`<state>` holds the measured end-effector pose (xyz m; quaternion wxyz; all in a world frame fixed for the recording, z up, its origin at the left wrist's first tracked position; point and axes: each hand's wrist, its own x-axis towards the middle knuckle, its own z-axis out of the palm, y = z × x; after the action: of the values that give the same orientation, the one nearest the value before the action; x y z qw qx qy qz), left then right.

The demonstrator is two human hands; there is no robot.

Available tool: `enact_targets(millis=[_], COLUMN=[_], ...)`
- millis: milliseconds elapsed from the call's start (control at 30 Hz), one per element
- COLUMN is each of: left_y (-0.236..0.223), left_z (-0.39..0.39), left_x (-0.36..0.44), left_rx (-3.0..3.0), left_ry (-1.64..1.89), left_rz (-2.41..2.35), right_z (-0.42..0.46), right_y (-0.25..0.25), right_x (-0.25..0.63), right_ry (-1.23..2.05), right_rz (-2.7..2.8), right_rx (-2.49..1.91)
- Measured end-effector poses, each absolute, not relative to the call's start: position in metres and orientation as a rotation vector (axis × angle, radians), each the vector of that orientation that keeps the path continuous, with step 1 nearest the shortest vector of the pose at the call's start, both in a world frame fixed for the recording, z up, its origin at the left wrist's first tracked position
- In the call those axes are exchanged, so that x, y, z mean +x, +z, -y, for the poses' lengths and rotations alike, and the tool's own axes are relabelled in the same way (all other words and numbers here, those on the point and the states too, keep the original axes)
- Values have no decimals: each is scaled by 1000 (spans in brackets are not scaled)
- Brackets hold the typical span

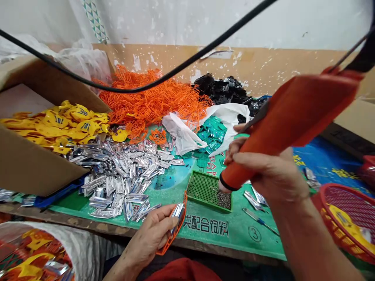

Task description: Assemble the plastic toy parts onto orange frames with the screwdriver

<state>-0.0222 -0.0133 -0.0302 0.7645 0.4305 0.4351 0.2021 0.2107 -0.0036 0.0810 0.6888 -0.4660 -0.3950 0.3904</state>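
My left hand (155,230) pinches an orange plastic frame (171,239) together with a silver metal plate (177,211), low in front of the table edge. In my right hand (269,173) is an orange power screwdriver (295,113), fingers wrapped round its body and its nose pointing down to the left. That nose is at a green mesh tray (200,187), over a heap of small dark screws (224,200) in the right end. The nose hides part of the heap, so whether it touches the screws I cannot tell.
Silver plates (120,175) lie heaped at left, beside a cardboard box (35,164) of yellow parts (73,121). Behind are orange frames (146,97), black parts (219,88) and a white bag (187,136) with green pieces. A red basket (325,203) stands right; a black cable (175,74) crosses above.
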Motion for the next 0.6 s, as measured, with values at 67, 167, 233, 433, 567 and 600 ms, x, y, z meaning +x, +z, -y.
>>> enact_targets(millis=[67,167,233,433,567,600], left_y=[-28,-28,-30,-26,-12,-10], left_z=[14,15,15,17,22,23], left_x=[-21,-20,-20,-21,-20,-19], left_rx=[951,1008,1058,1133,1144,1158], left_ry=[451,435,407,370,334,326], left_rz=[-931,-919,-933,-969,-975,-966], right_z=[6,9,10,13,12,12], right_y=[65,45,34,17,14,14], right_x=[210,210,209,205,203,202], right_ry=[921,892,858,817,818,819], right_rz=[862,828,818,878,811,791], right_rx=[-1044,-1113,-1145,-1181,-1197,-1197])
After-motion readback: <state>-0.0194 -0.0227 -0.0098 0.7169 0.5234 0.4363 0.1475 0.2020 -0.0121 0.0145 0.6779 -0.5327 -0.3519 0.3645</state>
